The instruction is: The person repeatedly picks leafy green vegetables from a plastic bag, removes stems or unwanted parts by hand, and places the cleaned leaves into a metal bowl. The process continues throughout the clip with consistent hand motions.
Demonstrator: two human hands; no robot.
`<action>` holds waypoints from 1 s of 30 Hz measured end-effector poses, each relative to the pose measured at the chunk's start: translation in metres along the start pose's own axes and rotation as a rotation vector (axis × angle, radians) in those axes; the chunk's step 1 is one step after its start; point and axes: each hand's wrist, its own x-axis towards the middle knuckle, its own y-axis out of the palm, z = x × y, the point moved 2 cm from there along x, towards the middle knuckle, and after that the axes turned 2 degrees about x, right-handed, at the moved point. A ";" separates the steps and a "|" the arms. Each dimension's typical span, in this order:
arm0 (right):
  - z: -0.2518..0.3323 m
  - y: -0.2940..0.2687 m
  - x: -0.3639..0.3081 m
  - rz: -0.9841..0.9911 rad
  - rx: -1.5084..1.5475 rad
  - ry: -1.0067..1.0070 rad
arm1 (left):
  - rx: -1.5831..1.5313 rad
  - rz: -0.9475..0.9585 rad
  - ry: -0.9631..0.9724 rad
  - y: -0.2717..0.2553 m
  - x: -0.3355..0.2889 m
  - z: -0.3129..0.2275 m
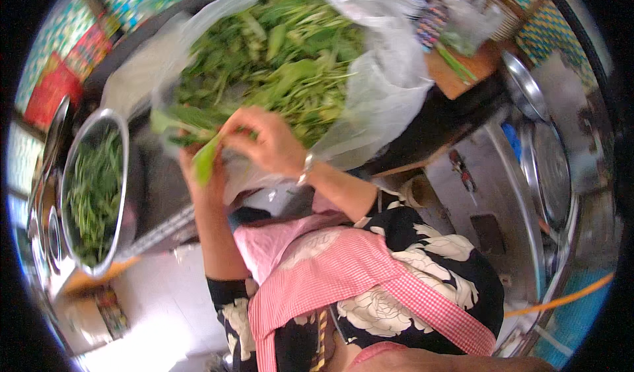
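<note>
A large translucent plastic bag [399, 75] lies spread wide on the dark counter, full of loose leafy greens [284, 42]. At its near left edge my left hand [198, 170] is closed round a small bunch of leafy greens [188, 121]. My right hand [267, 141], with a bracelet at the wrist, meets it there, fingers pinched on the same greens. One pale green leaf [207, 161] hangs down between the two hands. To the left stands a metal bowl [124, 174] holding more greens [96, 187].
A wooden board [456, 75] with a few green stalks sits beyond the bag's right side, near small plastic bags [472, 19]. Metal basins [525, 85] stand at far right. A red packet [53, 91] is at the far left. An orange hose [568, 296] runs at lower right.
</note>
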 end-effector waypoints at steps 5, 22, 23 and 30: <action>-0.007 -0.027 0.006 -0.190 0.152 0.279 | -0.029 0.102 0.126 0.011 -0.007 -0.010; -0.003 -0.022 0.012 0.100 -0.444 0.055 | -0.056 0.170 0.104 0.018 -0.010 -0.013; -0.004 -0.024 0.013 0.108 -0.343 0.126 | -0.046 0.197 0.107 0.018 -0.010 -0.014; -0.005 -0.022 0.010 0.133 0.027 0.332 | 0.031 0.152 0.075 0.019 -0.011 -0.013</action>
